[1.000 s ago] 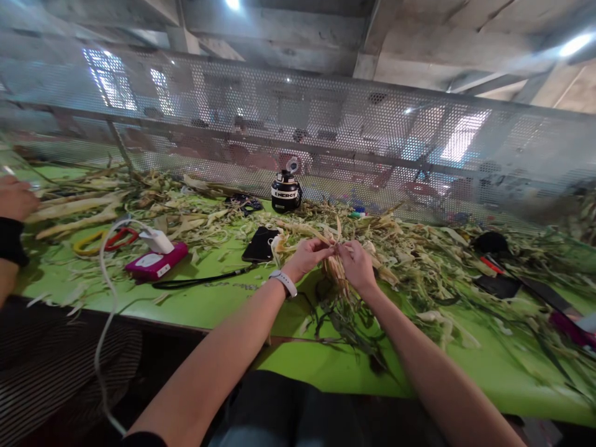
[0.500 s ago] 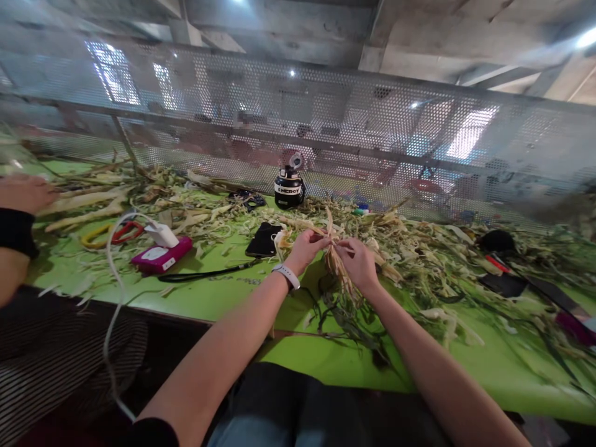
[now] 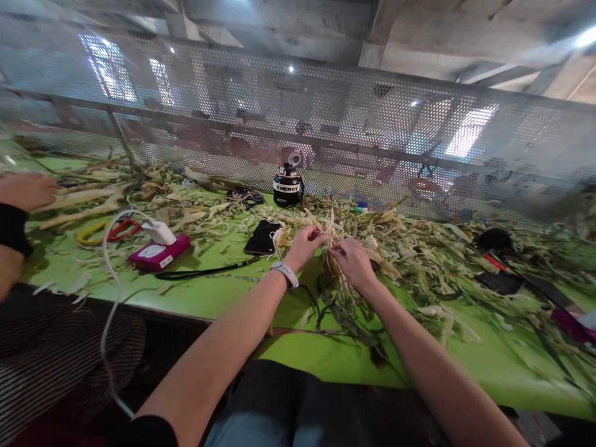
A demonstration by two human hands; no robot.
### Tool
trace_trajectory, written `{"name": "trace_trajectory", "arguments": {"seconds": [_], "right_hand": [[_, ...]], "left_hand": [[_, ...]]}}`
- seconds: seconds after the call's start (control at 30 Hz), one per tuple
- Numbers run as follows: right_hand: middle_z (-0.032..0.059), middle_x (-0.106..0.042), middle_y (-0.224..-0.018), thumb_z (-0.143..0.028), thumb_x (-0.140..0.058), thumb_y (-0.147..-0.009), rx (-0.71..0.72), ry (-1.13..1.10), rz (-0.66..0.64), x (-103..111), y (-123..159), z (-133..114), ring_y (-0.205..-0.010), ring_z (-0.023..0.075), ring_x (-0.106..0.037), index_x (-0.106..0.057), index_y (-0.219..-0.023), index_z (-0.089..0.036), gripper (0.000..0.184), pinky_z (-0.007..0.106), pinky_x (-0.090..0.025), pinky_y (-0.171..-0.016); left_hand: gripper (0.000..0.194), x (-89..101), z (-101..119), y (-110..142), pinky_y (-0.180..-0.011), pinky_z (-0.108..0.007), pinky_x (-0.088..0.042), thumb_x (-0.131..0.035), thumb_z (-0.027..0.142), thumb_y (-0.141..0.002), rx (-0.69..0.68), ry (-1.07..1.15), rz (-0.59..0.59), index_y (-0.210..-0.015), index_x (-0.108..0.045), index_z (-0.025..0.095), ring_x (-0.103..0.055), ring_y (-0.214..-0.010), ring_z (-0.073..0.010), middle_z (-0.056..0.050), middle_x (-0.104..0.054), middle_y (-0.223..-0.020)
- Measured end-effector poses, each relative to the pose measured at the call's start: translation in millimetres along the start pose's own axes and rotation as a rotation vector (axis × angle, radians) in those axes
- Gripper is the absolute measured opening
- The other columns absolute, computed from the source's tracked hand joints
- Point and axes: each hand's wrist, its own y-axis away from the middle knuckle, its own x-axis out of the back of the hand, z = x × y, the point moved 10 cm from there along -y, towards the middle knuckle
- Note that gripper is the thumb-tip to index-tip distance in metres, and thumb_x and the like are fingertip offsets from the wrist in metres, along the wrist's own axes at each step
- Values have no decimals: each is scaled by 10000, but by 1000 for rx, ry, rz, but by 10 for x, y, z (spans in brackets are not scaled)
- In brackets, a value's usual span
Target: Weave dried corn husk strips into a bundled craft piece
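Note:
Pale dry plant strips point(image 3: 331, 264), husk-like, hang in a bundle over the green table. My left hand point(image 3: 305, 243) pinches the top of the bundle, and a few strip ends stick up above its fingertips. Close on the right, my right hand point(image 3: 351, 257) is closed with its fingertips on the strips just below. The two hands are slightly apart. Darker green, stringy plant pieces point(image 3: 349, 323) lie under the bundle. Left of my left hand is a black phone point(image 3: 262, 237) on the table.
Loose plant scraps point(image 3: 419, 248) cover much of the green table point(image 3: 186, 301). A black bottle marked ENERGY point(image 3: 287, 186) stands before a perforated metal screen point(image 3: 372, 136). At left are a magenta power bank point(image 3: 158, 251), a white cable point(image 3: 112, 273), scissors point(image 3: 109, 233) and another person's hand point(image 3: 28, 189).
My right hand has slid slightly down and away from my left along the strips. The strip ends above my fingers have spread into two. The view has shifted a little.

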Motion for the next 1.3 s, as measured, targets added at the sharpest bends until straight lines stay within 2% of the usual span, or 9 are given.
{"name": "trace_trajectory", "arguments": {"seconds": [0.13,0.3,0.43,0.67,0.8,0.97,1.13,1.23,1.3], "right_hand": [[69,-603,-826,-279,-494,-888,57,86,65,125,-3,-94,-846,225,-524,-621,-775,-211,183,341,-419,-765],[87,-603,-1055,-305,-488,-900,76,218,225,363,2,-103,-997,247,-486,-618,-835,-215,171,377,-360,-872],[68,-641,-818,-295,-453,-913,-4,217,191,326,-31,56,-838,227,-539,-584,-792,-203,201,353,-371,-804],[40,-642,-725,-321,-453,-875,-159,-49,178,257,-17,192,-703,202,-585,-530,-752,-213,181,306,-397,-669],[39,-635,-724,-410,-489,-823,-272,-293,193,186,-6,331,-662,189,-591,-490,-758,-215,206,291,-424,-607],[-9,-585,-625,-532,-551,-740,-448,-643,150,53,-2,568,-534,148,-542,-467,-854,-210,352,260,-407,-494],[-2,-611,-623,-508,-677,-622,-426,-703,-34,-35,-32,502,-540,126,-537,-563,-760,-178,376,244,-417,-502],[9,-624,-626,-502,-688,-605,-388,-667,-29,-2,-32,449,-570,142,-562,-570,-671,-177,353,260,-442,-540],[17,-628,-636,-489,-647,-673,-310,-598,4,63,-39,367,-595,151,-575,-578,-653,-177,320,267,-451,-569]], "left_hand": [[223,-22,-4,0,-686,-261,-419,-666,297,-671,5,-48,-37,-812,-604,136,-536,-679,-127,4,-593,-691],[200,-300,94,62,-645,-248,-414,-638,345,-701,-64,-135,-314,-716,-608,148,-513,-645,-123,8,-577,-653],[208,-421,147,117,-644,-244,-432,-647,367,-708,-89,-151,-413,-729,-619,163,-539,-678,-138,-5,-603,-689],[255,-415,118,125,-669,-241,-441,-670,382,-707,-85,-89,-341,-790,-608,149,-563,-727,-136,-14,-622,-762],[355,-312,7,91,-645,-236,-429,-743,366,-632,33,15,-243,-866,-593,145,-541,-651,-105,17,-597,-686],[318,-275,13,95,-734,-263,-428,-753,315,-609,120,114,-238,-823,-606,133,-542,-688,-100,9,-609,-733],[266,-209,16,63,-814,-291,-426,-725,246,-637,141,174,-190,-839,-591,138,-555,-739,-107,10,-602,-767],[316,-123,-32,28,-811,-296,-429,-727,206,-644,149,145,-121,-910,-571,138,-558,-748,-112,4,-605,-795],[298,-103,-34,16,-793,-280,-433,-722,191,-655,137,131,-112,-902,-566,131,-551,-735,-102,6,-600,-790]]}}
